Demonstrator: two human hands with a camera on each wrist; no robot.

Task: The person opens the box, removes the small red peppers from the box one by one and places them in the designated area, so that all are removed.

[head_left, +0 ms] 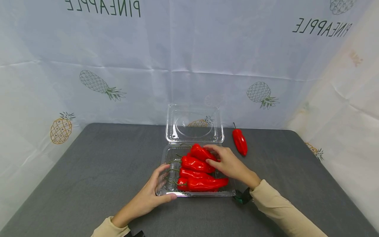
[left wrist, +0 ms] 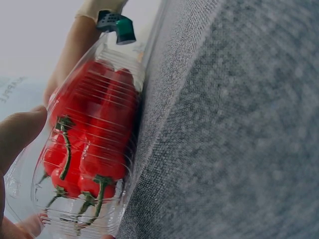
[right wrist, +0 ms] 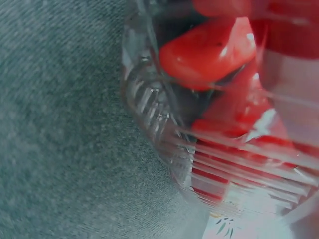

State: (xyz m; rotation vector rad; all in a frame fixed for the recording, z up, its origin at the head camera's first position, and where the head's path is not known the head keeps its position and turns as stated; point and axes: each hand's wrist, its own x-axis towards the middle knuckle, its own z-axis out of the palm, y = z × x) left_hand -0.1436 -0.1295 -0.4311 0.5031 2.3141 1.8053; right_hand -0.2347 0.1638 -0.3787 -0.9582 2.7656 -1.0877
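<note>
- From the far left edge and across the back: a creased pale cloth point(head_left: 148, 39) printed with pineapples and two mirrored "PINEAPPLE" words.
- Spreading in front of it: one grey table point(head_left: 127, 158) with a woven-looking, fine-grained surface.
- Left: one beige sleeve, then the left hand point(head_left: 152, 189), thumb and fingers spread well apart around the front-left corner of the container, the thumb along its front rim.
- Middle: one clear container point(head_left: 171, 189), thin, glossy, ribbed plastic, rectangular with rounded corners; its single hinged lid point(head_left: 194, 136), marked with an oval, stands raised behind.
- Inside the container: at least four shiny red peppers point(head_left: 204, 184), long and tapering, with thin green stems mostly pointing left; any lower ones cannot be counted surely.
- Right of middle: the right hand point(head_left: 228, 161), thumb and fingers closed round the tapered end of the rearmost pepper point(head_left: 200, 151).
- Farther right: one lone pepper point(head_left: 240, 142) on the table beside the container, smooth and stem-up toward the cloth.
- Far right: a second beige sleeve point(head_left: 281, 207).
</note>
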